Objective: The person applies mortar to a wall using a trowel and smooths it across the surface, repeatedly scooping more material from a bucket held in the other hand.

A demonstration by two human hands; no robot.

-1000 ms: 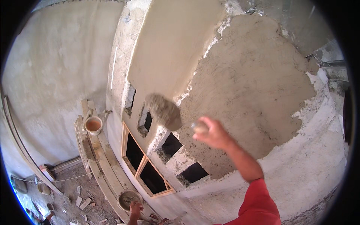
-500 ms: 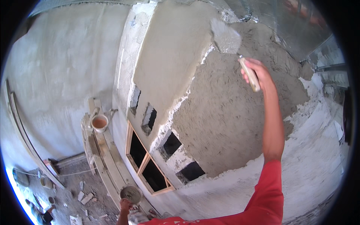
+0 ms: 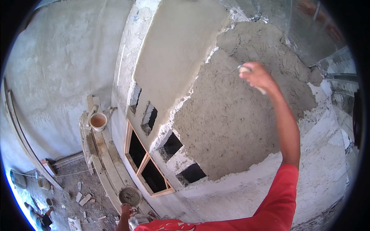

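My right hand (image 3: 259,77) is raised in front of the wall, its fingers wrapped around the pale handle of a trowel (image 3: 245,70). The trowel's blade can barely be made out against the mortar. Behind it spreads a rough patch of wet grey mortar (image 3: 231,127), with a smoother plastered strip (image 3: 177,46) to its left. Low in the view, my left hand (image 3: 125,210) closes on the near rim of a round bowl of grey mortar (image 3: 130,196), which appears above the planks.
Wooden planks (image 3: 104,154) form a raised walkway on the left, carrying a bucket of reddish-brown liquid (image 3: 98,121). A wooden window frame (image 3: 146,161) and several square holes (image 3: 191,173) interrupt the wall. Rubble (image 3: 85,199) litters the ground below, where another person (image 3: 44,219) is partly visible.
The trowel has come down from the upper wall and turned, so its broad blade face no longer shows. My left hand stays at the bowl. The whole view has shifted slightly.
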